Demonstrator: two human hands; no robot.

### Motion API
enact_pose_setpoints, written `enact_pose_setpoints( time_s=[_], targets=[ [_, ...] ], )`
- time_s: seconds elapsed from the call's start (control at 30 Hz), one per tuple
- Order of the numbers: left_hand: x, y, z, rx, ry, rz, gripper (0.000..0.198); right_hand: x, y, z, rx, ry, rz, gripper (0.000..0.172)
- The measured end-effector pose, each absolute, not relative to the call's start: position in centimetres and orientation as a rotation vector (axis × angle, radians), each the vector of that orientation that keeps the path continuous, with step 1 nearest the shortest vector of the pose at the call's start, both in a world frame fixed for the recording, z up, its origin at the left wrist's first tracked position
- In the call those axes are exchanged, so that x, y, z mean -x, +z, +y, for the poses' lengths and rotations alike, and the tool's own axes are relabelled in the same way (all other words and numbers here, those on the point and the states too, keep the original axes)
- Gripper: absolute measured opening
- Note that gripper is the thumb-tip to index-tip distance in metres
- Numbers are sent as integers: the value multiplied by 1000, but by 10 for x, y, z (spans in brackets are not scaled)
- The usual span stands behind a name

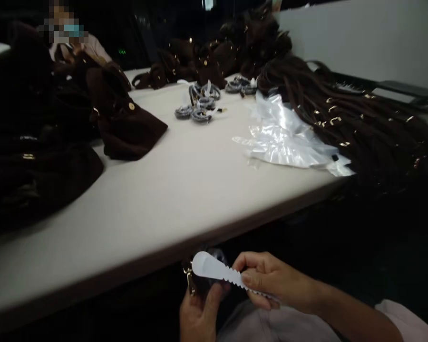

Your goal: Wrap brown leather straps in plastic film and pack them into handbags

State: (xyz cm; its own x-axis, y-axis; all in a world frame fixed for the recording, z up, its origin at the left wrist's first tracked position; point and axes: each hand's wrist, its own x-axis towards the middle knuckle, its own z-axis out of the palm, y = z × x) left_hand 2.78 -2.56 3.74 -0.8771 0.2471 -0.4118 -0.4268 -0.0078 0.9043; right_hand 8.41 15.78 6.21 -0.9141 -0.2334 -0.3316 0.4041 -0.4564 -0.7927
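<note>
Just off table's point(185, 185) near edge, white strip point(209, 266) is pinched by right hand point(274, 279) beside dark bundle point(219, 256) gripped by left hand point(200, 316); positioning seemingly in hand, steady alignment needed.

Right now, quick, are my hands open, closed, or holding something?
Left hand: closed, holding a dark bundle with a gold clasp.
Right hand: closed, pinching a white notched strip.

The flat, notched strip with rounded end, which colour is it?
The flat, notched strip is white, seen in the head view.
</note>
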Motion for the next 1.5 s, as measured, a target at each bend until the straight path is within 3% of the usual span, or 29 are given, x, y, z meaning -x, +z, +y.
enact_pose_setpoints(
  time_s=[0.23, 0.33, 0.47, 0.57, 0.7, 0.83, 0.97, 1.17, 1.33, 1.5],
  targets=[
    [-40, 23, -13, 60, 1761, 1819, 38, -119, -2, 116, -652, -2340, 1544, 52],
    [-40, 17, -14, 12, 1664, 1876, 39, -117, -9, 118, -697, -2287, 1707, 43],
    [-43, -2, -15, -102, 1578, 2033, 40, -111, -11, 116, -790, -2103, 2173, 15],
    [-50, -16, -16, -163, 1557, 2144, 37, -108, -11, 112, -800, -1834, 2424, 20],
    [-58, -23, -15, -185, 1523, 2286, 38, -108, -11, 106, -901, -1701, 2337, 23],
    [-59, -22, -8, -197, 1524, 2395, 37, -110, -8, 102, -868, -1603, 2401, 9],
    [-57, -24, -3, -232, 1524, 2358, 35, -118, -5, 112, -576, -1733, 2227, 15],
    [-51, -21, -2, -153, 1555, 2203, 36, -133, 7, 148, 261, -1998, 1887, 26],
    [-39, -5, -7, -16, 1650, 2039, 38, -137, 6, 146, -91, -2068, 1918, 20],
    [-29, 9, -22, 59, 1762, 1852, 30, -132, 0, 138, -553, -2312, 1582, 39]
  ],
)
